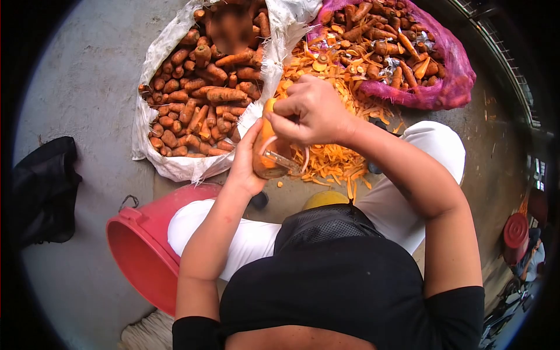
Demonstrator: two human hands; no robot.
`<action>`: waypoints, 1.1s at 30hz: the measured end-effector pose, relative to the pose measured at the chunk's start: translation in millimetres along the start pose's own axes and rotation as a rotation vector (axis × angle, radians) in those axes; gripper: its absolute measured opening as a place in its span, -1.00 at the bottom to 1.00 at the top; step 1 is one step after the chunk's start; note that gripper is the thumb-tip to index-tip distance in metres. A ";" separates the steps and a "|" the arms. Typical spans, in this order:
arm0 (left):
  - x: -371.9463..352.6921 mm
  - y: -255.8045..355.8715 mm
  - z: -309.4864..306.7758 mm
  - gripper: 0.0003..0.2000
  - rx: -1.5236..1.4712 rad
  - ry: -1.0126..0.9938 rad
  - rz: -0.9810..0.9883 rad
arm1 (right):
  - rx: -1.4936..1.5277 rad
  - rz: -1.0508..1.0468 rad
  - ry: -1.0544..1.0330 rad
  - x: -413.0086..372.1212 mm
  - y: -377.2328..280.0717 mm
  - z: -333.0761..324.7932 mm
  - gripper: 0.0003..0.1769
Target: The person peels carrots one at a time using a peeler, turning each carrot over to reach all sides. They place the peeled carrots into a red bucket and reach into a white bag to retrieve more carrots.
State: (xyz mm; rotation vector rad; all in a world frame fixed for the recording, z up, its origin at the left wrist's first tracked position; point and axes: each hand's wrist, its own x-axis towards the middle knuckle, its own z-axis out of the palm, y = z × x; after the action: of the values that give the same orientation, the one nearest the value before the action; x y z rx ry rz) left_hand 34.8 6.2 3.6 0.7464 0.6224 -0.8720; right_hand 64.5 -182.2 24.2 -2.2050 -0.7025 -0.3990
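My left hand (247,163) is wrapped around a thick carrot (266,168), held up between my knees. Above it, my right hand (309,114) is closed with bent fingers around the handle of a peeler (282,161), whose pale curved arms and metal blade lie against the carrot's side. Most of the handle is hidden by the fingers. Beneath both hands spreads a heap of orange carrot peelings (332,154). An open white sack (192,166) full of unpeeled carrots (201,108) stands just beyond my left hand.
A purple mesh sack (452,87) with more carrots lies at the back right. Beside my left leg, a red bucket (143,245) rests on its side. Black cloth (46,189) lies at far left. Further right are a red container (515,233) and another person (532,262).
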 end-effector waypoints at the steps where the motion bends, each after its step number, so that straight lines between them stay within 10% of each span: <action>1: 0.3 -0.8 -1.6 -0.60 0.021 -0.031 -0.020 | 0.006 -0.017 -0.014 -0.8 -2.7 0.3 -0.77; 23: -17.6 -6.6 13.6 -0.55 0.142 -0.071 0.033 | 0.109 0.024 0.038 -2.3 20.0 7.4 -0.70; 33: -38.0 -0.2 5.0 -0.49 0.127 -0.282 -0.013 | -0.685 0.466 -0.170 -11.9 103.3 -10.1 -0.56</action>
State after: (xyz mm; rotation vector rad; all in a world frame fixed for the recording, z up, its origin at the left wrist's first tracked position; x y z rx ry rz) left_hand 16.3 19.1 34.7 0.7176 0.3236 -1.0142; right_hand 116.3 -250.8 -35.2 -2.9769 -0.1070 -0.2272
